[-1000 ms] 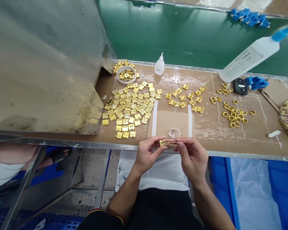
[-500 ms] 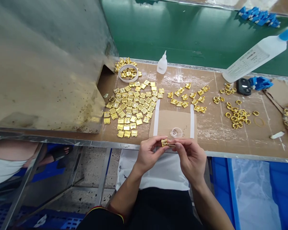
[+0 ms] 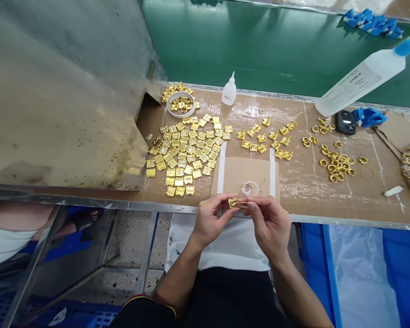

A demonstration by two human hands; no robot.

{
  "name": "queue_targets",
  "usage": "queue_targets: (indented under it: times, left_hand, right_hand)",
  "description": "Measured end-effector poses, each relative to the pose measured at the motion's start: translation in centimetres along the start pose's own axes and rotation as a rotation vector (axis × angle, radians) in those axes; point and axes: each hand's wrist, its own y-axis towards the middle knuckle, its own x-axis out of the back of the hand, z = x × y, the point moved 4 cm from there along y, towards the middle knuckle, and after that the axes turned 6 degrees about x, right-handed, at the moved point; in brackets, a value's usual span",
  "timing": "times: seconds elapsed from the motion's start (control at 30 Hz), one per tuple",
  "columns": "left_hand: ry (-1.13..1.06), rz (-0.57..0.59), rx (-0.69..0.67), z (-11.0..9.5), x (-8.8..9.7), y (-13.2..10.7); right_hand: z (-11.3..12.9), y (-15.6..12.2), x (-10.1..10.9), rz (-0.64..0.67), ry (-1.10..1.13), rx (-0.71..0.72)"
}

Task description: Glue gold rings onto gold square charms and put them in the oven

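Observation:
Between the thumb and fingers of my left hand [image 3: 210,218] is a small gold-coloured metal piece [image 3: 232,203], held just over the bench's front edge. My right hand [image 3: 271,223] pinches a thin stick [image 3: 248,203], its tip at the gold piece; whether it touches cannot be made out. Just beyond my fingers, a small clear cup [image 3: 250,188] stands on a cardboard pad [image 3: 248,168] with white tape strips along its sides. Rows of flat gold pieces [image 3: 182,150] lie to the left, and several gold pieces with raised parts [image 3: 254,147] lie beyond the pad.
Gold rings [image 3: 340,166] lie at the right, near a black key fob [image 3: 345,122]. A small white dropper bottle [image 3: 229,91] stands at the back; a large bottle [image 3: 362,82] leans right. A tape roll [image 3: 181,105] rests on gold pieces. A metal panel [image 3: 64,100] borders the left.
Both hands stay at the gold piece with the stick, almost unmoved. The bench has shifted very slightly left in view.

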Motion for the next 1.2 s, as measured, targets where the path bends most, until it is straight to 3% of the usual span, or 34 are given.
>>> queue_targets:
  times: [0.63,1.0,1.1,1.2]
  left_hand:
    - [-0.055,-0.01,-0.009,0.1,0.0,-0.1]
    - [-0.045,-0.025,-0.005,0.1,-0.1,-0.1]
    - [-0.043,-0.023,-0.002,0.2,-0.1,-0.1]
    - [-0.005,-0.031,-0.011,0.3,0.0,-0.1]
  right_hand:
    - [-0.3,-0.1,0.0,-0.005,0.038,0.015]
    - [0.7,0.1,0.0,0.042,-0.106,0.174]
    - [0.6,0.3,0.4,0.053,-0.109,0.169]
    - [0.4,0.9,1.8,-0.027,-0.193,0.202]
